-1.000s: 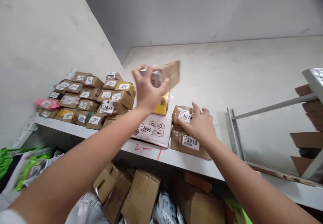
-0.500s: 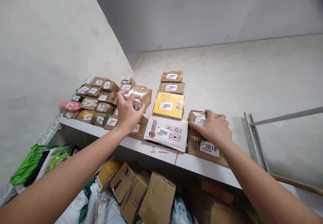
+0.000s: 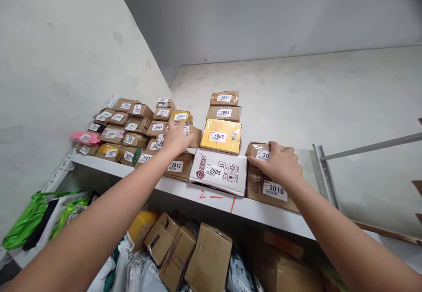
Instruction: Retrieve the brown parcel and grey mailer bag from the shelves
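Your left hand [image 3: 176, 137] grips a small brown cardboard parcel [image 3: 194, 135] atop the stacked parcels on the white metal shelf [image 3: 211, 197] — your right hand [image 3: 280, 165] lies flat, fingers spread, on a brown taped parcel [image 3: 256, 150].

Place: I see a parcel storeroom.
Shelf: a white metal shelf [image 3: 198, 195] with red marks on its edge.
Parcels: small brown boxes [image 3: 132, 127] with number stickers, like 3005 [image 3: 218, 171] and 3010 [image 3: 268, 189].
Below: more cardboard boxes [image 3: 207, 257] and mail bags [image 3: 36, 213].
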Motion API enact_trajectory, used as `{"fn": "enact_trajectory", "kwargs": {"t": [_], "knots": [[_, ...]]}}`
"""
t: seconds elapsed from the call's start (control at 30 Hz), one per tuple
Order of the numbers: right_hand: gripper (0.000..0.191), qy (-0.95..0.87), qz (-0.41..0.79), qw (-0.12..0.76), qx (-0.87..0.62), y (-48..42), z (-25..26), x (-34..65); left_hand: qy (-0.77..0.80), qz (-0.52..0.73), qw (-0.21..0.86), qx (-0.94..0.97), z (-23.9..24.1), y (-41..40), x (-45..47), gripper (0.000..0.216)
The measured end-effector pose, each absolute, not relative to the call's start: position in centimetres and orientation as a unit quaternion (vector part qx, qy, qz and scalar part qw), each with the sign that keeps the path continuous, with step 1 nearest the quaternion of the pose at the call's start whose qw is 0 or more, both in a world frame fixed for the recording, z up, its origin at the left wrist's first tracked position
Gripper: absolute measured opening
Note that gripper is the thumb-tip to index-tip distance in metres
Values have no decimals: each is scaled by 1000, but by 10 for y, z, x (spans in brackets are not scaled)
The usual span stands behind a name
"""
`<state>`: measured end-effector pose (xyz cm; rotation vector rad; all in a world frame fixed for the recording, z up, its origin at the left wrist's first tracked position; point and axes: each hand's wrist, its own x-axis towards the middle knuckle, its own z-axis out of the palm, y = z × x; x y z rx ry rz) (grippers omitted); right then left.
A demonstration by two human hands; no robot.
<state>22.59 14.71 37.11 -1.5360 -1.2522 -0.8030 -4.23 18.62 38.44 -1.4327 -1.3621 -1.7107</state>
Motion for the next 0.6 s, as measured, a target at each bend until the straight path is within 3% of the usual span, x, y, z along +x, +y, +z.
{"fn": "enact_trajectory", "kwargs": {"t": [0.33,0.6], "knots": [[81,-508,-330,470,-642,145,372,223,-549,-513,283,-597,415,199,-31,58],[82,-504,-330,469,-646,147,373,223,-549,-457,320,-622,408,212,-32,52]]}}
